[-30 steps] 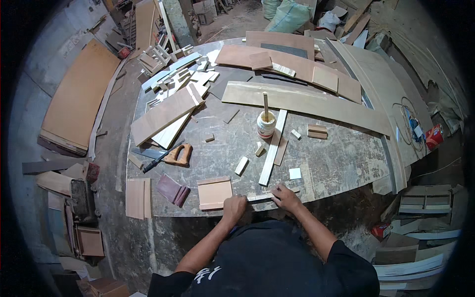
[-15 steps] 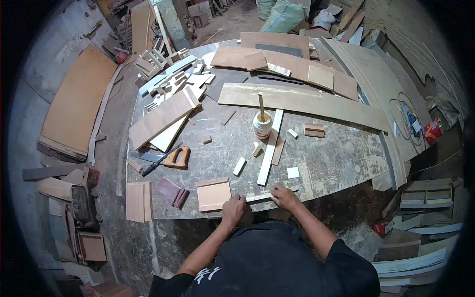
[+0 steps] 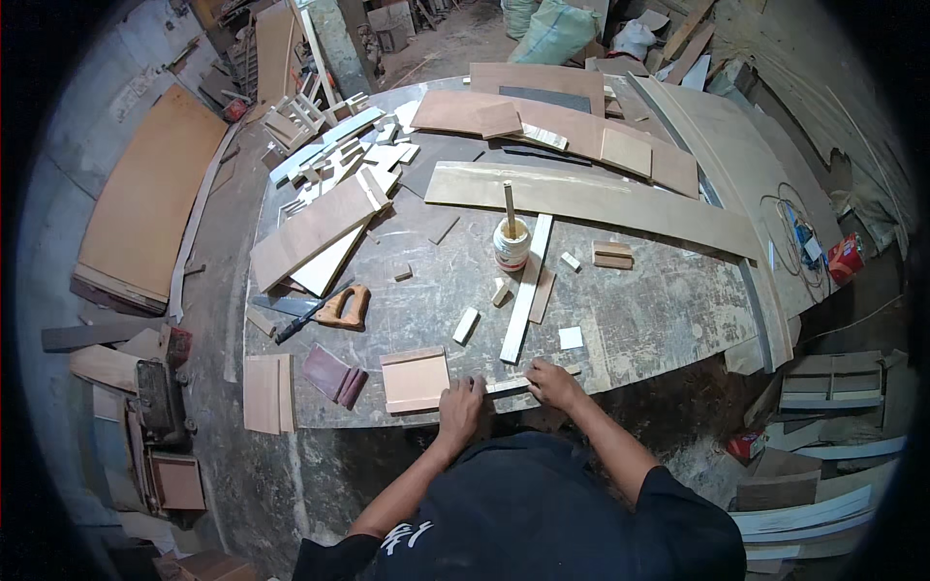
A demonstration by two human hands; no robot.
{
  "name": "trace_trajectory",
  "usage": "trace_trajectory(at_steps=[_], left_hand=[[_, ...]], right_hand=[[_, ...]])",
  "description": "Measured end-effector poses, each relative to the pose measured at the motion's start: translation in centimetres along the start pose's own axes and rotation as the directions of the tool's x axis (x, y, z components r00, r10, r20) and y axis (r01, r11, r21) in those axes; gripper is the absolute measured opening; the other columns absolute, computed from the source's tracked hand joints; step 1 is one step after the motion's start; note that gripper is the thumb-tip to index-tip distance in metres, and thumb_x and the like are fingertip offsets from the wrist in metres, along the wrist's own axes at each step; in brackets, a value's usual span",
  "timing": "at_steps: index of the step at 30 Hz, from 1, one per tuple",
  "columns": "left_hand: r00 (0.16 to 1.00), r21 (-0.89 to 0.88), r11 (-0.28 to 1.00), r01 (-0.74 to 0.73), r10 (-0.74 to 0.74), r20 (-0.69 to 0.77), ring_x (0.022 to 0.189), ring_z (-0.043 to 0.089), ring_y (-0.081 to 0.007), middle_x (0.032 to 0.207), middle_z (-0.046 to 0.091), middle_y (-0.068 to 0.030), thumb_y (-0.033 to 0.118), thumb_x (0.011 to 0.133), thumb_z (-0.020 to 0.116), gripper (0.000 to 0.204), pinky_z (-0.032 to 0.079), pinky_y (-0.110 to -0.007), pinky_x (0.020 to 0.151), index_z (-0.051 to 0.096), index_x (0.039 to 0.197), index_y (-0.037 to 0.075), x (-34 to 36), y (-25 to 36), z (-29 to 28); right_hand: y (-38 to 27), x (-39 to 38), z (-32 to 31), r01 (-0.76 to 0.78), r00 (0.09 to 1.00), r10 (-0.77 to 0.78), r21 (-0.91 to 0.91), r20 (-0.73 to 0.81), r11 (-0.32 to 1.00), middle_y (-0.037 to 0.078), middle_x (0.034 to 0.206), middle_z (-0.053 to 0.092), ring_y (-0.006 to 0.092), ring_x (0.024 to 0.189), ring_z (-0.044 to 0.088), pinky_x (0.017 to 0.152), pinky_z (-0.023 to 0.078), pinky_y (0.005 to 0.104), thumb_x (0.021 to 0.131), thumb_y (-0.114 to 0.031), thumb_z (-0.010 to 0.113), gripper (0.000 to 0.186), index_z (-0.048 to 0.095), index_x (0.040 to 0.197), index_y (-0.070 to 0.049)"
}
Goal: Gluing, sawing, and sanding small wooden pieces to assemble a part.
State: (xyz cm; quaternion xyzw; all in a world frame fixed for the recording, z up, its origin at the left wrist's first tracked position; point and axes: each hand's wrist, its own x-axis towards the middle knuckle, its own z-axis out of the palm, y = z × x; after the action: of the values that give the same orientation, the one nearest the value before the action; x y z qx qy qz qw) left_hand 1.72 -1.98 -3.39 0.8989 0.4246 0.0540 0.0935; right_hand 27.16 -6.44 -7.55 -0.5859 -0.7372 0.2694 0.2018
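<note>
A thin, pale wooden strip (image 3: 508,385) lies along the near edge of the table between my two hands. My right hand (image 3: 556,385) is closed on it near its right end, the tip poking out past the fingers. At the other end my left hand (image 3: 461,411) has its bent fingers pressed on the strip, hiding that end. Just left of that hand lies a small, light-brown wooden panel (image 3: 417,376) with narrow strips along its far and near edges. A longer white wooden batten (image 3: 528,290) points away from my right hand.
Mid-table stands a glue jar (image 3: 511,250) with a stick in it, small wood blocks (image 3: 466,325) nearby. A handsaw (image 3: 344,307), rolled sandpaper (image 3: 334,376) and another panel (image 3: 267,393) lie left. Long boards (image 3: 591,203) cover the far side; offcuts (image 3: 349,160) pile up far left.
My left hand has slid slightly right along the strip, and its fingers look a little straighter. My right hand stays closed on the strip. The whole view has shifted slightly.
</note>
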Motion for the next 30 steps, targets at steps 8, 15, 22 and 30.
trace_trajectory(at_steps=[8,15,22,30], left_hand=[[0.931,-0.137,0.922,-0.361,0.349,-0.106,0.113,0.057,-0.0332,0.127,0.056,-0.0142,0.017,0.089,0.058,0.05,0.05,-0.046,0.092,0.053,0.136,0.002,0.7,1.6,1.2],[0.93,-0.137,0.921,-0.364,0.369,0.009,0.11,0.056,-0.0323,0.127,0.057,-0.0132,0.019,0.089,0.055,0.045,0.052,-0.043,0.089,0.059,0.13,0.0,0.9,1.6,1.6],[0.922,-0.109,0.916,-0.385,0.387,0.001,0.107,0.057,-0.0312,0.121,0.06,-0.011,0.018,0.088,0.056,0.044,0.051,-0.042,0.087,0.06,0.128,0.0,1.3,1.6,1.3],[0.929,-0.136,0.923,-0.36,0.368,0.042,0.101,0.059,-0.0301,0.114,0.063,-0.0104,0.017,0.085,0.061,0.043,0.052,-0.041,0.084,0.061,0.125,0.001,2.1,2.1,0.0]], right_hand=[[0.0,0.1,0.3,0.002,0.999,-0.001,0.014,-0.041,1.0,0.017,0.102,0.054,0.0396,0.09,0.064,0.077,0.054,0.0485,0.084,-0.013,0.071,0.018,0.061,0.096,-0.003],[-0.4,0.2,-0.8,-0.068,0.998,0.067,0.017,0.021,0.998,0.017,0.104,0.057,0.0398,0.093,0.064,0.08,0.054,0.0486,0.083,-0.014,0.072,0.022,0.065,0.102,-0.004],[-1.0,0.0,-3.8,-0.116,0.932,0.187,0.232,-0.311,0.966,0.017,0.091,0.063,0.0347,0.087,0.065,0.077,0.052,0.0416,0.092,-0.021,0.065,0.021,0.073,0.095,-0.002],[-0.9,-1.2,-3.8,-0.418,0.8,0.592,0.615,-0.1,0.668,0.01,0.067,0.066,0.0161,0.061,0.067,0.056,0.05,0.0317,0.102,-0.031,0.058,0.038,0.069,0.084,0.001]])
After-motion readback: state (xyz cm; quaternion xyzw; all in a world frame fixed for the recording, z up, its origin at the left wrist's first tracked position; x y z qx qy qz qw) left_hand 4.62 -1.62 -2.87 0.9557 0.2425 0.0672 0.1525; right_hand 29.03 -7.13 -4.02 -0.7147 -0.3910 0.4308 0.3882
